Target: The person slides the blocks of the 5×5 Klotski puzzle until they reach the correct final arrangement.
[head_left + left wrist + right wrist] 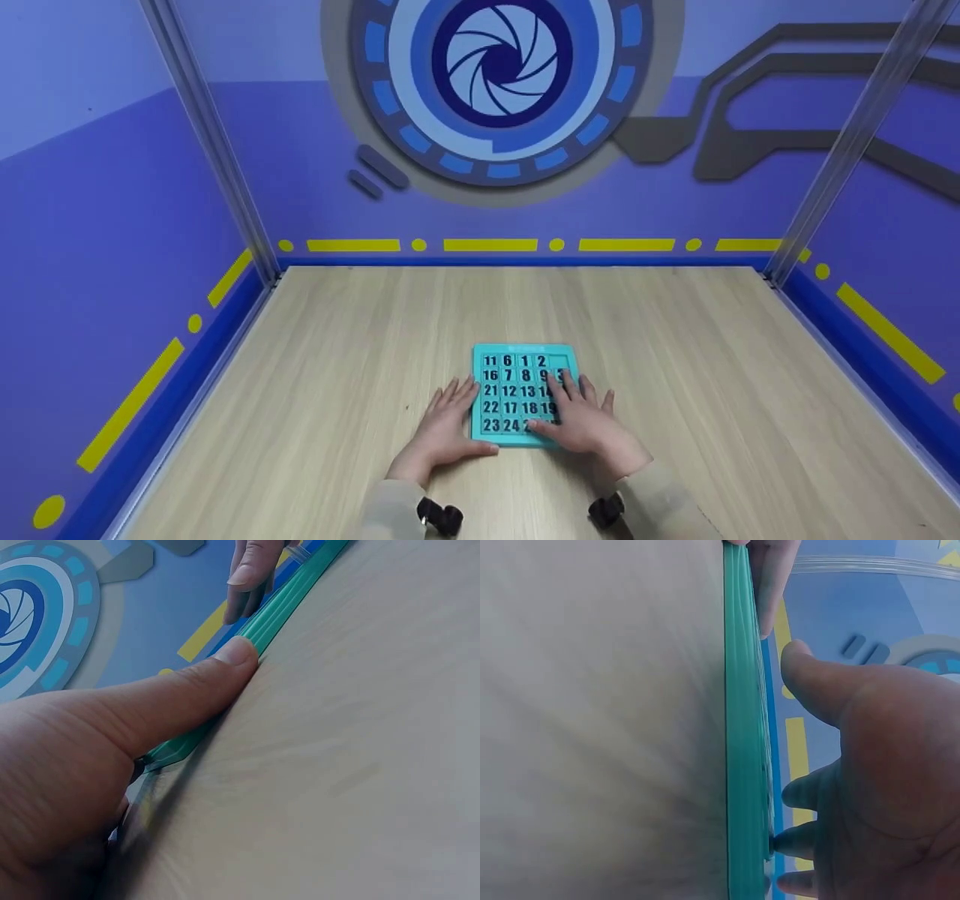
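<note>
A turquoise sliding number puzzle lies flat on the table, its black-numbered tiles facing up. The top right slot of its grid has no tile. My left hand rests along the left side, fingers extended. In the left wrist view, its straight thumb lies against the near edge of the puzzle frame. Over the right columns spreads my right hand, with fingertips near the tiles below the gap and the thumb over the bottom row. It hides several tiles there. In the right wrist view its fingers are spread above the puzzle.
The wooden table extends around the puzzle on all sides. Blue panels with yellow marks wall it in at the back, left and right. Metal posts stand at the back corners. A black strap piece sits at each wrist.
</note>
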### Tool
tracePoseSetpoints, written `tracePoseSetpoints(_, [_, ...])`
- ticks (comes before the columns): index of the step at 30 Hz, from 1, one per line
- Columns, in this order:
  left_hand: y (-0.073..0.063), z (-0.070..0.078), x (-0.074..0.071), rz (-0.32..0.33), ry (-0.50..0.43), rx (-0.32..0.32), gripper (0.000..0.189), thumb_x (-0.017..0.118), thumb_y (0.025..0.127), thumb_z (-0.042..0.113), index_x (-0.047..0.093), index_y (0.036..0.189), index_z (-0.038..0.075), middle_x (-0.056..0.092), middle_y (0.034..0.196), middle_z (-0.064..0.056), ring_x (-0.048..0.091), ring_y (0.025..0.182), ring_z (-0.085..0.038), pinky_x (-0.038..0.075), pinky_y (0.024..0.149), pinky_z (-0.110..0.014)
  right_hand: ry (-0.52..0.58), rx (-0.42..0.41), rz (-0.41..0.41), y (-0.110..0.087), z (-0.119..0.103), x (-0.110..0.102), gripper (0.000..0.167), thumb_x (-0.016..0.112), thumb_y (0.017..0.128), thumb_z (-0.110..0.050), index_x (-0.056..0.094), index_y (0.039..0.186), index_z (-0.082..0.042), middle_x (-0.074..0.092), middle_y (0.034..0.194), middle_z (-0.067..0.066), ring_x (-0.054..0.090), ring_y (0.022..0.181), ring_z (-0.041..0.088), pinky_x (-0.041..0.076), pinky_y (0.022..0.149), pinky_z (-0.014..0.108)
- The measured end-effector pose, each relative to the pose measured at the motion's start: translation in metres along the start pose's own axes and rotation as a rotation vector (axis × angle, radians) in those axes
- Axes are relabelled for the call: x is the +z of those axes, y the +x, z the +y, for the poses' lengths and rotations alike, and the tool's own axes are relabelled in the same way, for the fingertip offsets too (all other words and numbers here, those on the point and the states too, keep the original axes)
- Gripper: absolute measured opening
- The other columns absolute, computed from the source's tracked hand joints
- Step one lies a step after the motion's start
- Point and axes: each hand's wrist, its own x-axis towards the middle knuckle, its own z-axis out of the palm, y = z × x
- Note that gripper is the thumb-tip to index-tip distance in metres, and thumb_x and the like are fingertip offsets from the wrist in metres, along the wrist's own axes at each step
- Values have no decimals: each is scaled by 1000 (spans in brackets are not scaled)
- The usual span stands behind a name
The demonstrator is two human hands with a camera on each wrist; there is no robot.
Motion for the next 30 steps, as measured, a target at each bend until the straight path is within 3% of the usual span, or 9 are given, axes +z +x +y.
tracePoseSetpoints(30, [-1, 0, 0, 0, -9, -1, 114, 89, 72, 52, 32, 161, 7, 25, 171, -12, 13, 161, -40, 5, 133, -58, -12, -1, 5, 24, 4, -5, 95, 61, 95, -63, 25, 164, -9, 13, 172, 22, 9, 158, 52, -2, 118, 83])
